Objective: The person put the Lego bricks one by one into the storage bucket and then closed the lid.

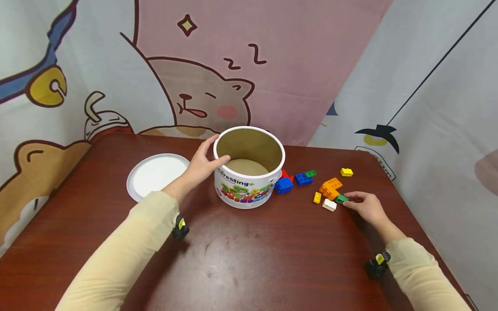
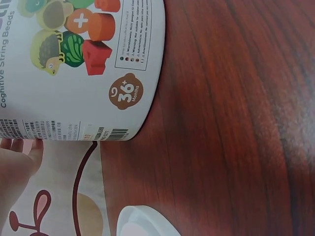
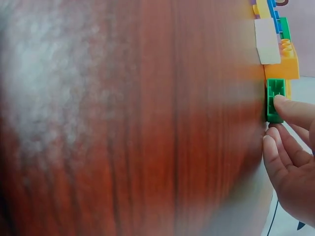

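Note:
A white bucket with printed pictures of colourful toys stands upright, its open top showing a bare inside. My left hand holds its left rim, thumb lying over the edge and fingers along the outer side. In the left wrist view that hand shows only partly, beside the bucket wall. Over on the right, my right hand pinches a small green brick between thumb and fingers. Touching or close to this brick are orange bricks and a white brick.
A round white lid lies left of the bucket. Blue bricks, red bricks and a thin green brick sit by the bucket's right side. Yellow bricks lie near the orange ones. A printed curtain hangs behind the table.

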Tool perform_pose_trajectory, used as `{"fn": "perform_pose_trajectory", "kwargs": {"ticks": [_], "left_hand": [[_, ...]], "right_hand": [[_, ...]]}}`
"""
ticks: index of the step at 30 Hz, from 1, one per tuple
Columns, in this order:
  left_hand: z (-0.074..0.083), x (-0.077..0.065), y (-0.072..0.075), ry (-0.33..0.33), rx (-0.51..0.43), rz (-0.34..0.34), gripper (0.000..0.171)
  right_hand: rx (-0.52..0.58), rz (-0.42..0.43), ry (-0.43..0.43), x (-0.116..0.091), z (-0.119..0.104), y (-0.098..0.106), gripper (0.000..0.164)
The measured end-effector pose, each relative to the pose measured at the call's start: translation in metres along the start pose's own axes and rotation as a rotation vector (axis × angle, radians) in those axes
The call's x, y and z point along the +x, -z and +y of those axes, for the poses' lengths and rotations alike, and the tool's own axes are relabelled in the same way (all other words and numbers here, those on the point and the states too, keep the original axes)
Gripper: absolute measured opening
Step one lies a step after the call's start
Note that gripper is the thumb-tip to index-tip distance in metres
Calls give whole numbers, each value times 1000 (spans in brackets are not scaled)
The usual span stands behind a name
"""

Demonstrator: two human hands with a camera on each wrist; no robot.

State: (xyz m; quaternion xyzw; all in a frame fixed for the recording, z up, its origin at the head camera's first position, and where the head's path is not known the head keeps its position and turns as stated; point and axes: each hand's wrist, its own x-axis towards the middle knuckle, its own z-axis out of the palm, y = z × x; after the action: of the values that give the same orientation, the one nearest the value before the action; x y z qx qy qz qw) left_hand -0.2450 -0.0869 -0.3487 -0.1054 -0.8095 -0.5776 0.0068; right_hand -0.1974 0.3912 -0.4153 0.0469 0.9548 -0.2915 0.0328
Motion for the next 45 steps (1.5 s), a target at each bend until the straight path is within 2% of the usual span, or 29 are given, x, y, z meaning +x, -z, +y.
{"fn": "perform_pose_trajectory", "kwargs": {"ticks": [4, 11, 13, 15, 19, 22, 26, 33, 40, 45], "left_hand": [[2, 0, 1, 15, -21, -14, 76], [31, -16, 4, 22, -25, -32, 72], [28, -14, 4, 22, -28, -28, 72], [18, -8, 4, 17, -26, -21, 74], [19, -9, 4, 14, -25, -21, 74], [35, -17, 6, 17, -21, -25, 71], [34, -16, 6, 15, -22, -26, 71], [30, -13, 4, 7, -32, -26, 72], [3, 3, 1, 4, -23, -12, 75], [7, 2, 0, 15, -20, -16, 74]], "right_hand": [[38, -26, -34, -2, -1, 4, 46], [161, -32, -107, -6, -6, 14, 56], [203, -16, -104, -7, -8, 17, 59], [253, -4, -95, -8, -10, 21, 58], [465, 0, -69, -12, -17, 29, 34], [682, -28, -55, -14, -24, 35, 15], [865, -66, -26, -13, -36, 42, 14], [1006, -123, 45, -10, -69, 50, 16], [1055, -186, 76, -5, -116, 54, 16], [1091, -239, 93, -1, -151, 51, 16]]}}
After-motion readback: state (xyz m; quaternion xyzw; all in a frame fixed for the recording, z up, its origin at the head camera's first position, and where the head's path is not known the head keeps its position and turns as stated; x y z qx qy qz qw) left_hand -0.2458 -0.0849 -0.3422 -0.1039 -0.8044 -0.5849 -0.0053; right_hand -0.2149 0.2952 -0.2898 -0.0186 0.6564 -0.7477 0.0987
